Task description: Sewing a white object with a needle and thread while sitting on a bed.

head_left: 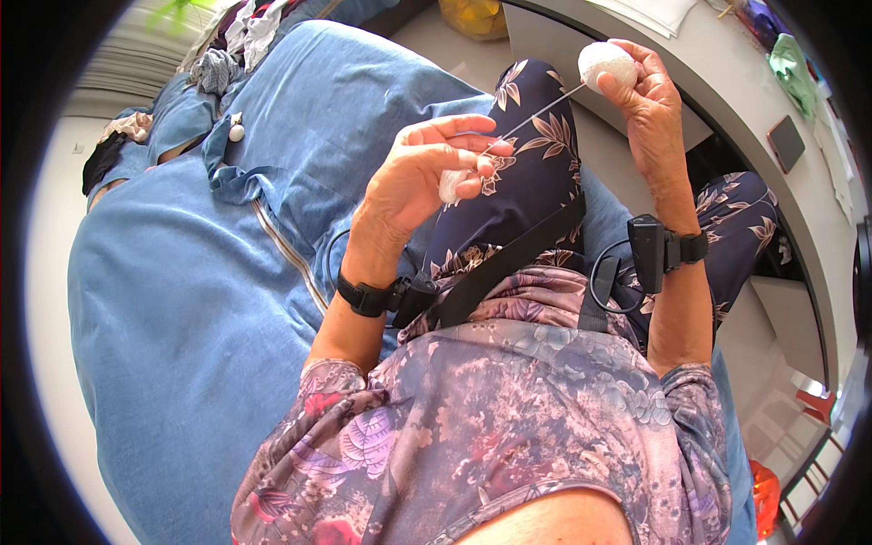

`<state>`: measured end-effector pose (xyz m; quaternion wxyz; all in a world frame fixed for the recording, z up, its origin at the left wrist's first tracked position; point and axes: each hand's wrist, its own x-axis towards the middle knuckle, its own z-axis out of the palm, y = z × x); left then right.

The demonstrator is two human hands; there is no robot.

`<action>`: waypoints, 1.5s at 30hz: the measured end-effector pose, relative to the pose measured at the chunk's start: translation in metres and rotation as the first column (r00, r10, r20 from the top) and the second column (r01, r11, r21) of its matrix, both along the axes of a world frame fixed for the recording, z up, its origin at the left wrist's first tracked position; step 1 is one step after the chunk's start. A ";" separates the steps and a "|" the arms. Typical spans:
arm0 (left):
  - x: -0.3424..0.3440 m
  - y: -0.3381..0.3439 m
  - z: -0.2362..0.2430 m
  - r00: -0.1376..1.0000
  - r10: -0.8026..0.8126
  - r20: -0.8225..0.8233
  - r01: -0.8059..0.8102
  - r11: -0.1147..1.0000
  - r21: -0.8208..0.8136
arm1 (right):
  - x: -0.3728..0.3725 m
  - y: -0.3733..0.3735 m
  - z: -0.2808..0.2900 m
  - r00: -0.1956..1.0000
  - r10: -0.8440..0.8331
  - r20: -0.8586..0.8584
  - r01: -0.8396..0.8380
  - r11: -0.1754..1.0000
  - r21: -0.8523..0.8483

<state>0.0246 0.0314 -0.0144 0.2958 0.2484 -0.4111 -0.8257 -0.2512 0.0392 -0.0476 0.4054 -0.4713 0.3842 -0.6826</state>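
My right hand (656,104), raised at the upper right, is closed round a white, egg-shaped ball (607,66) with a slightly rough surface. From the ball a thin pale thread (549,107) runs straight and taut down to my left hand (409,177). The left fingers are curled, and the thread passes between them. Under those fingers a small white bundle (449,188) shows, partly hidden by the palm; what it is made of I cannot make out. Both hands are held above my lap, in dark flowered trousers (536,136).
A blue cover (182,318) spreads on my left, with a small white object (236,132) on it and piled clothes (218,68) beyond. A pale curved tabletop (727,82) on the right bears a phone (786,143) and green cloth (793,73). A yellow bag (474,16) is at the top.
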 end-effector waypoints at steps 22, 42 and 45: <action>0.020 -0.001 -0.021 0.990 0.139 -0.038 -0.134 0.985 0.111 | 0.002 -0.003 -0.008 0.937 -0.084 -0.340 0.076 0.996 -0.037; 0.019 0.017 0.011 0.981 -0.005 0.194 0.011 0.999 -0.031 | -0.010 -0.003 -0.010 0.792 -0.258 -0.554 0.280 0.959 -0.045; 0.012 0.024 0.027 0.993 -0.007 0.122 0.026 0.987 -0.159 | -0.009 -0.003 -0.014 0.766 -0.239 -0.597 0.264 0.963 -0.047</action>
